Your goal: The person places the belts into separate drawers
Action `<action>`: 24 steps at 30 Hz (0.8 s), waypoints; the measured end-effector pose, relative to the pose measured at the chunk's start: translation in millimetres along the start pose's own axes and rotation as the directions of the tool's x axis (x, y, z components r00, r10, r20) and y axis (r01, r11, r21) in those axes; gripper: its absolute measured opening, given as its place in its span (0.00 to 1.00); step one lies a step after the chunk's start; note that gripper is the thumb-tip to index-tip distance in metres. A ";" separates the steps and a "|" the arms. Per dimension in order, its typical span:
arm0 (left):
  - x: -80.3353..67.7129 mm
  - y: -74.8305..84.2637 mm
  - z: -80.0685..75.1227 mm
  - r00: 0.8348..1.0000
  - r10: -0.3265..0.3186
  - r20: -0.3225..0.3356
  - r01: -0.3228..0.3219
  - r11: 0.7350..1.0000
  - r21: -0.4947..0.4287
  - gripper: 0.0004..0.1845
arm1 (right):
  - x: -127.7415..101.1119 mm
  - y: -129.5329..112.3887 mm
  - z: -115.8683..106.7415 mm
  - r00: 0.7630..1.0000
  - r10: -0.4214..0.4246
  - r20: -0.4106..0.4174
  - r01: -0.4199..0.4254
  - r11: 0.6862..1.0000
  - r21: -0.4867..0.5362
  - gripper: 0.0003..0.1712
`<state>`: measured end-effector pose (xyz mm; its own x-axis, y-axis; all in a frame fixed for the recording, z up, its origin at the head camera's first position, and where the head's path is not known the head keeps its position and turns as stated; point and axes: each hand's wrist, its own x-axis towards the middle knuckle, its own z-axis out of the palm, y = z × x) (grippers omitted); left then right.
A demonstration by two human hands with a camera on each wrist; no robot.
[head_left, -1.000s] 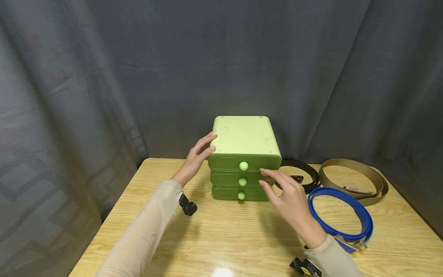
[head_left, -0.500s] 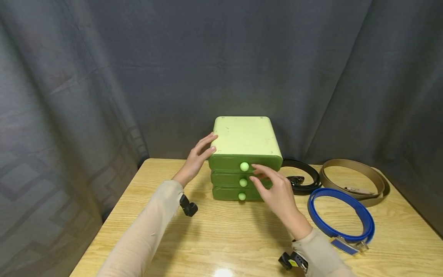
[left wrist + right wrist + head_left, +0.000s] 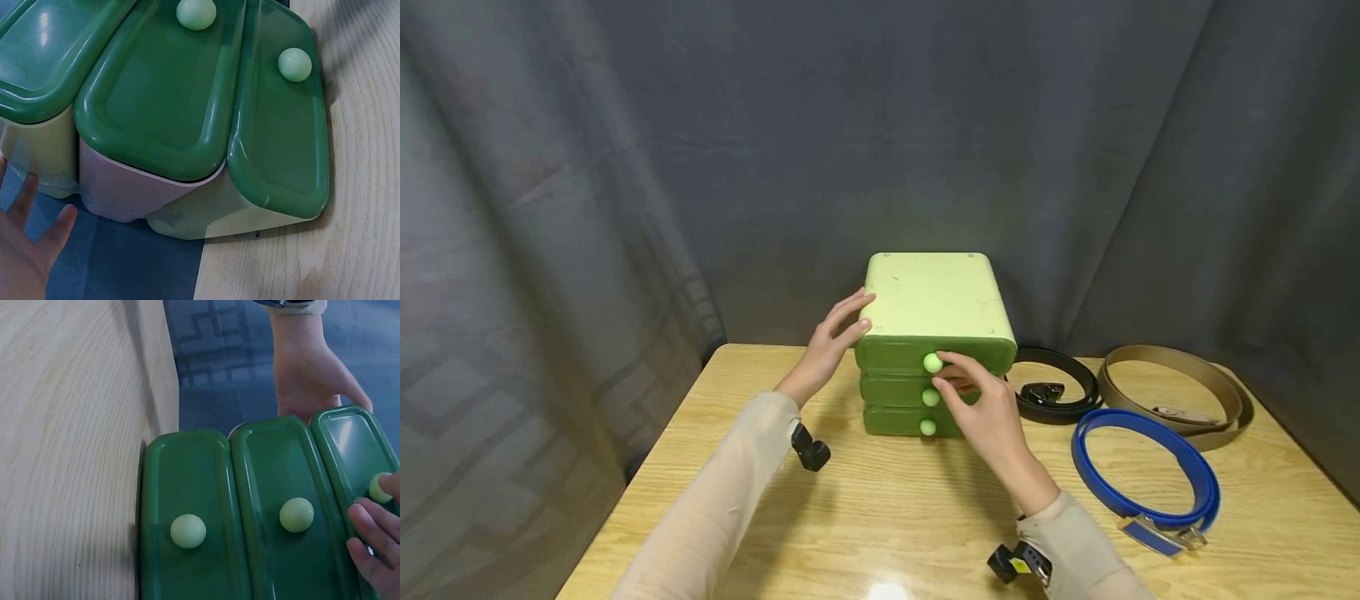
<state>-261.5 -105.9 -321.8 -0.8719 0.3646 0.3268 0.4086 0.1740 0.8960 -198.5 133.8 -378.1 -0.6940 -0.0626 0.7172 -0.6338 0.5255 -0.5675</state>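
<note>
Three-drawer chest [image 3: 934,333] of green plastic, standing at the back middle of the tabletop [image 3: 880,517], close to the grey curtain [image 3: 625,167]. All three drawers appear pushed in; each front carries one pale round knob.

Left hand [image 3: 823,350]: fingers straight, laid flat against the chest's left upper corner, holding nothing; the left wrist view shows the fingertips [image 3: 28,212] at the side wall. Right hand [image 3: 981,408]: fingers curled toward the top knob [image 3: 932,362], the tips touching it or closing on it. The right wrist view shows two fingertips [image 3: 375,531] at that knob's edge, but whether the grip is fully closed cannot be told.

To the right of the chest lie three coiled belts: black [image 3: 1052,387], tan [image 3: 1176,392] and blue [image 3: 1150,479], the blue nearest the viewer.

Handling, as a judgement: the chest looks light, stiff and smooth, so it may slide on the glossy wood when a drawer is pulled; a flat hand on the side wall would steady it. The knob is small and round, best pinched between thumb and fingertips from both sides. The middle knob [image 3: 930,397] and bottom knob [image 3: 927,427] sit directly below.
</note>
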 end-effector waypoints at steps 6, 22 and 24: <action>1.8 -0.2 0.1 1.000 0.011 0.000 -0.011 1.000 0.011 0.26 | 4.5 -0.1 5.0 1.000 0.011 -0.017 -0.010 0.999 0.046 0.22; 5.3 -1.1 -0.6 1.000 0.017 -0.001 -0.017 1.000 0.016 0.25 | 12.9 -2.2 7.6 0.998 0.058 -0.027 -0.057 0.997 0.048 0.16; 5.0 -1.2 -0.7 1.000 0.020 0.000 -0.020 1.000 0.019 0.25 | 11.9 -2.9 7.3 0.998 0.056 -0.030 -0.054 0.997 0.050 0.16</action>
<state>-266.6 -104.9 -321.0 -0.8633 0.3685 0.3448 0.4313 0.1839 0.8833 -207.4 125.3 -370.9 -0.7177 -0.0074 0.6963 -0.6117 0.4847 -0.6253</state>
